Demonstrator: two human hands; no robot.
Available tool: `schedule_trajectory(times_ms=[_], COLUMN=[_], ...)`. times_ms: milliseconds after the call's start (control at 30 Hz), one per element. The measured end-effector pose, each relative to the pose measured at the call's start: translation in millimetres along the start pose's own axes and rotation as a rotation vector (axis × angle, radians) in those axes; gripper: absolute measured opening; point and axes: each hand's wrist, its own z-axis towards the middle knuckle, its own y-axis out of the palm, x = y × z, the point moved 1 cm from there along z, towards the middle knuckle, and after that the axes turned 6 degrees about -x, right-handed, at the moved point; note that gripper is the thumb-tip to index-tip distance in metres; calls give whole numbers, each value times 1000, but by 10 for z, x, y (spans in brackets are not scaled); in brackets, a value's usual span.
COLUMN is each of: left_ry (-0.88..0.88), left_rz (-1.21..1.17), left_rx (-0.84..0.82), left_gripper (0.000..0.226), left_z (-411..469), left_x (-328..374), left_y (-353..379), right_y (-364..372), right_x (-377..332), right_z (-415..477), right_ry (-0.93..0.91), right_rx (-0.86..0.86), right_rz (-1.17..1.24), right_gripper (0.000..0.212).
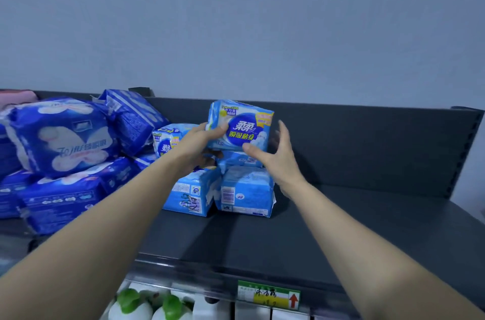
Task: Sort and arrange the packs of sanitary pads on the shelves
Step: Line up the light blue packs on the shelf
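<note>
My left hand [202, 140] grasps a light-blue plastic pad pack [242, 124] in its fingers; my right hand [275, 159], fingers released, spreads just beside it.

We note dark grey shelf [341, 228], raised back panel [367, 141] behind. Near middle, directly on it: left light blue pack [193, 195] and right light blue pack [246, 192], side by side, touching. At our left, dark blue packs [60, 196] heaped, bottom ones flat on shelf. Price label [269, 294] on front edge.
</note>
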Motion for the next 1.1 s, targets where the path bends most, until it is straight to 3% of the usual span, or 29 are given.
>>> schedule_trajectory(times_ms=[100,167,267,333,400,467,533,800,967,1100], left_ry=[-113,-77,320,422,264,51,-43,-9,198,300], left_rz=[98,228,645,737,826,837,731,1091,649,556], left_rx=[-101,-24,423,640,661,535,403,612,519,673], left_gripper=[41,45,37,26,47,64,73,74,58,47], left_z=[-140,-191,-156,-146,-53,27,65,-84,-92,-87], left_x=[75,93,83,100,22,-113,-270,-369,-431,-360], left_y=[1,20,-89,-274,-541,-753,-844,-839,-831,-844], right_y=[0,4,12,27,43,75,102,184,226,220], right_x=[-85,-105,-70,-24,31,81,118,187,211,207], right_z=[8,25,42,23,15,14,4,-47,-22,-23], right_ry=[93,96,65,51,45,57,71,17,26,39], right_rx=[-113,-85,11,46,56,40,29,31,54,121], right_rz=[339,370,209,119,42,-33,-92,-220,-221,-173], right_gripper=[86,85,118,118,109,108,107,99,99,98])
